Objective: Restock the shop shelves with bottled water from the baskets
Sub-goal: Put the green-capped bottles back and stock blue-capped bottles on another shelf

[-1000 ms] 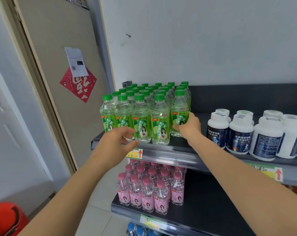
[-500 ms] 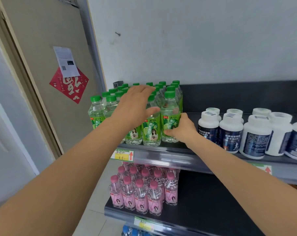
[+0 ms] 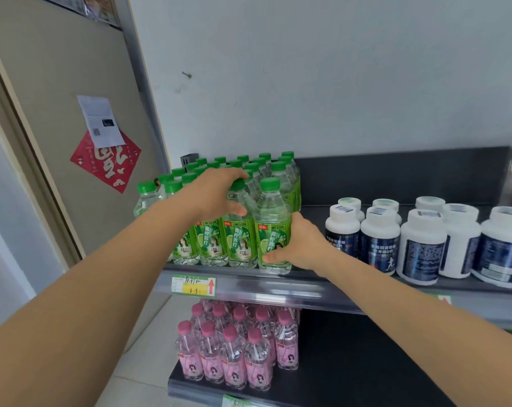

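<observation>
Several green-capped lime soda bottles [image 3: 212, 242] stand in rows at the left end of the upper dark shelf [image 3: 278, 284]. My left hand [image 3: 216, 193] rests over the tops and shoulders of the front-row bottles, fingers spread over a cap. My right hand [image 3: 300, 243] wraps the lower right side of the rightmost front bottle [image 3: 272, 227], thumb across its label. Pink-capped bottles [image 3: 237, 348] fill the left of the lower shelf [image 3: 351, 371]. No basket is in view.
White jars with dark blue labels [image 3: 422, 245] stand on the upper shelf right of my right hand. A yellow price tag [image 3: 193, 285] is on the shelf rail. A beige door with a red paper square [image 3: 105, 160] is at left.
My left hand rose from the shelf's front edge onto the tops of the front bottles. My right hand stayed on the rightmost front bottle. The view has moved closer to the shelf.
</observation>
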Demonstrator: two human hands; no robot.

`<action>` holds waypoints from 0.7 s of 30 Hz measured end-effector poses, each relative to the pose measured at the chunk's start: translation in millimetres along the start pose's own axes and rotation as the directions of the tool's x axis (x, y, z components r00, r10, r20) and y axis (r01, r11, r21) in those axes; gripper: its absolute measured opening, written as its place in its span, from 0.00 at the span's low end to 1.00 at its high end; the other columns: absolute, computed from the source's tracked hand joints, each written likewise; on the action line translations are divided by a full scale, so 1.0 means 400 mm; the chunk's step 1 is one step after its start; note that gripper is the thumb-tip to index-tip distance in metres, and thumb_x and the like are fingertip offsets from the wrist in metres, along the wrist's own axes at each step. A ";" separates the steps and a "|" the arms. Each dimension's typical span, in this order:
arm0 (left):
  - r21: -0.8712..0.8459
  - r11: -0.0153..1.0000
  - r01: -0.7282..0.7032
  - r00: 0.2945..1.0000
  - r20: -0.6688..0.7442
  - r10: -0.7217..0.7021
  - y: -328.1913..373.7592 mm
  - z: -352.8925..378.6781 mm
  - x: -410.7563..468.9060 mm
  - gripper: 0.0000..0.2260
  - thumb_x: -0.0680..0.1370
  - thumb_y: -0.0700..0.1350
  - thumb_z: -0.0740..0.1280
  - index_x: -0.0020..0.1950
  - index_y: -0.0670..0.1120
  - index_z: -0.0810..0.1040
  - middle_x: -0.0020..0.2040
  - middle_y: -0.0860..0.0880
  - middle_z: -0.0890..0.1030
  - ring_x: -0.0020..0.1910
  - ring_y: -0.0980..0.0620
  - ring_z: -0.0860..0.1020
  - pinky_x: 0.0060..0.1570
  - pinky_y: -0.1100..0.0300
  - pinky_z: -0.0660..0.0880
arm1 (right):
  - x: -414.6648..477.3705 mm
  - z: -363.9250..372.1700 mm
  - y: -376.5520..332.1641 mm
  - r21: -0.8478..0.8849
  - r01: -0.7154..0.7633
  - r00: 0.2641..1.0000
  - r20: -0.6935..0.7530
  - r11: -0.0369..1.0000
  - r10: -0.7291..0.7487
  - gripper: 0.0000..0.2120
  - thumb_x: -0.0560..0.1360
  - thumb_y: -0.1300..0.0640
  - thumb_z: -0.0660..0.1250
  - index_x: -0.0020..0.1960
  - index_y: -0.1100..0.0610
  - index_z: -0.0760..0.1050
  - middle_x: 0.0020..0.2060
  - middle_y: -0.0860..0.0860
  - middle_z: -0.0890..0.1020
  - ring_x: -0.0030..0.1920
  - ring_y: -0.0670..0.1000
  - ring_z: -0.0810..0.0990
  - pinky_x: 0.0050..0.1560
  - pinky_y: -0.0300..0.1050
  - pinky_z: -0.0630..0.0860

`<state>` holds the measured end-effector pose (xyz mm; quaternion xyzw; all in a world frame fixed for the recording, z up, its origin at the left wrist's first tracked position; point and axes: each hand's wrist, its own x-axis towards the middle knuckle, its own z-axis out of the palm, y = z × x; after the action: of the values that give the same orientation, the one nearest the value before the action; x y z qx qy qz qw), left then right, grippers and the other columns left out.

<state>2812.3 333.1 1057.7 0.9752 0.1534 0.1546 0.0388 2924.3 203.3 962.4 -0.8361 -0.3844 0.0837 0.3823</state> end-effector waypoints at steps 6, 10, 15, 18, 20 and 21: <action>0.076 0.996 -0.041 0.999 0.009 0.040 -0.007 -0.008 0.002 0.34 0.71 0.51 0.72 0.73 0.49 0.62 0.73 0.48 0.66 0.70 0.47 0.65 0.68 0.52 0.62 | -0.001 -0.017 -0.010 -0.043 -0.028 0.994 0.104 0.999 0.033 0.44 0.60 0.51 0.80 0.67 0.59 0.61 0.63 0.54 0.71 0.62 0.54 0.72 0.61 0.51 0.73; 0.100 0.986 -0.132 0.991 0.007 0.132 0.005 -0.018 0.001 0.37 0.70 0.60 0.68 0.74 0.50 0.60 0.75 0.49 0.62 0.73 0.49 0.60 0.70 0.53 0.58 | 0.025 -0.126 -0.070 -0.138 -0.033 0.977 0.205 0.990 0.061 0.36 0.67 0.66 0.74 0.71 0.61 0.61 0.65 0.57 0.72 0.64 0.58 0.72 0.64 0.53 0.71; -0.006 0.982 -0.191 0.982 0.003 0.191 0.034 -0.013 0.016 0.32 0.71 0.59 0.67 0.72 0.53 0.64 0.71 0.51 0.68 0.69 0.51 0.66 0.67 0.55 0.63 | 0.150 -0.216 -0.148 -0.311 0.146 0.984 -0.047 0.939 -0.169 0.24 0.76 0.68 0.60 0.71 0.62 0.63 0.67 0.57 0.70 0.67 0.56 0.69 0.63 0.46 0.68; -0.064 0.985 -0.161 0.987 -0.015 0.160 0.043 0.003 0.023 0.30 0.71 0.58 0.68 0.71 0.53 0.66 0.63 0.50 0.75 0.63 0.51 0.73 0.60 0.59 0.67 | 0.229 -0.195 -0.151 -0.357 0.205 0.973 -0.022 0.911 -0.228 0.25 0.79 0.64 0.58 0.75 0.59 0.58 0.73 0.56 0.64 0.71 0.56 0.64 0.66 0.44 0.64; -0.103 0.983 -0.150 0.988 -0.039 0.146 0.044 0.012 0.023 0.29 0.72 0.56 0.68 0.71 0.52 0.67 0.59 0.50 0.77 0.60 0.51 0.74 0.57 0.61 0.65 | 0.265 -0.171 -0.143 -0.414 0.216 0.975 0.049 0.884 -0.216 0.22 0.80 0.60 0.57 0.74 0.60 0.60 0.71 0.58 0.66 0.69 0.57 0.67 0.64 0.45 0.66; -0.117 0.982 -0.150 0.988 -0.051 0.145 0.044 0.014 0.024 0.28 0.72 0.55 0.68 0.71 0.52 0.67 0.58 0.50 0.77 0.59 0.52 0.73 0.56 0.62 0.65 | 0.277 -0.159 -0.138 -0.443 0.220 0.975 0.075 0.869 -0.209 0.20 0.81 0.58 0.57 0.72 0.61 0.63 0.69 0.59 0.69 0.65 0.57 0.70 0.60 0.45 0.68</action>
<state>2827.7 319.1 1057.5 0.9763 0.0718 0.1864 0.0830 2996.6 267.8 1062.4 -0.8527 -0.4885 -0.0398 0.1810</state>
